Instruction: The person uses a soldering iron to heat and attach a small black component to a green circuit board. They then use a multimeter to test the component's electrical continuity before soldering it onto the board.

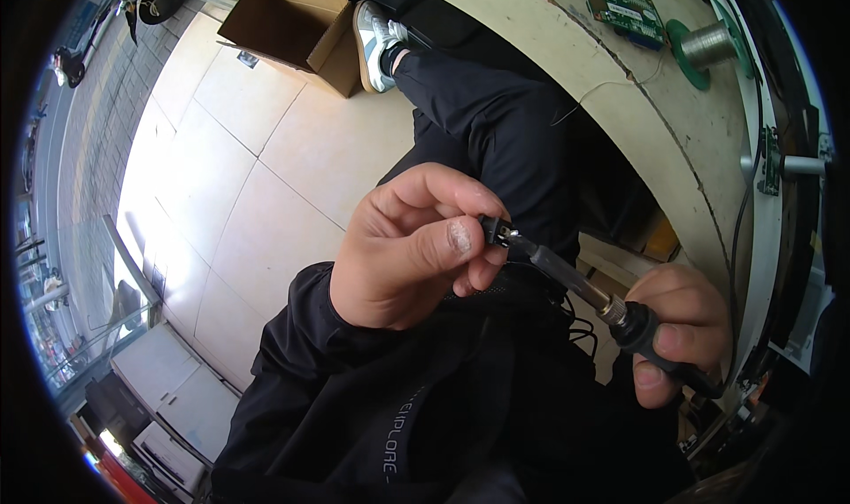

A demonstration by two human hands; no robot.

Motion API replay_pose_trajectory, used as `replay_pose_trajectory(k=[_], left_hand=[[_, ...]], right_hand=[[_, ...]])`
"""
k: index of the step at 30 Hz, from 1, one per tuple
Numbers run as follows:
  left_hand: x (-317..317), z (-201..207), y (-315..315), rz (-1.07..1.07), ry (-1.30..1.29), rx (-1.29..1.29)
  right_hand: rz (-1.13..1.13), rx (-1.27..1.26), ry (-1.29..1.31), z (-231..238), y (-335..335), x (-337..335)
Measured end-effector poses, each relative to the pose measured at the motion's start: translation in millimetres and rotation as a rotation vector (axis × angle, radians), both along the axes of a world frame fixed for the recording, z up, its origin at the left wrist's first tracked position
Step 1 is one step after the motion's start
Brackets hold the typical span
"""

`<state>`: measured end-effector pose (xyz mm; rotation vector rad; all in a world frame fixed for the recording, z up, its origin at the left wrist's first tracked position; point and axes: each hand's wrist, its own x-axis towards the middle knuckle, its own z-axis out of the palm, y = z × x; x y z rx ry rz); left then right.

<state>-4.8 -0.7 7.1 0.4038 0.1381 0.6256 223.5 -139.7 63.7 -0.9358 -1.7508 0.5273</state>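
Head view: soldering iron at a small black part

The person's left hand is closed on the small black part, pinching it between thumb and fingers above the dark trousers, with its bright metal end toward the right. The right hand is wrapped around the iron's dark handle. The iron's tip points up and left at the metal end; whether it touches or stops just short is too small to tell.

To do this well, the heat should go into the metal rather than the black body, which looks like plastic and could soften if the tip lingers. A short, steady contact would likely serve better than repeated dabs. No support shows directly under the part, so bracing both wrists should cut any tremor. The left fingers sit very near the hot end; pinching farther back, or using a small clamp, would be safer.

The spool of solder wire stands on the bench, beside a green circuit board and well apart from both hands. With both hands full, any solder needed would best be on the tip or the metal beforehand. Drips onto the trousers are a risk.
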Motion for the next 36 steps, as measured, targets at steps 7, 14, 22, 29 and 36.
replay_pose_trajectory(k=[7,14,22,29,36], left_hand=[[-0.6,1.4,0.9,-0.006,0.027,0.015],[4.9,1.7,1.1,0.119,0.079,0.259],[3.7,-2.6,5.3,0.227,0.071,0.456],[3.1,-2.1,6.2,0.241,0.089,0.510],[3.1,-3.7,9.6,0.218,0.079,0.530]], right_hand=[[0.002,-0.004,0.022,2.0,-1.1,-0.9],[0.012,-0.023,-0.029,10.4,0.9,-1.0],[0.040,-0.049,0.005,12.1,1.5,1.1],[0.046,-0.056,0.054,9.5,1.2,1.4],[0.056,-0.062,0.063,10.2,2.2,3.1]])
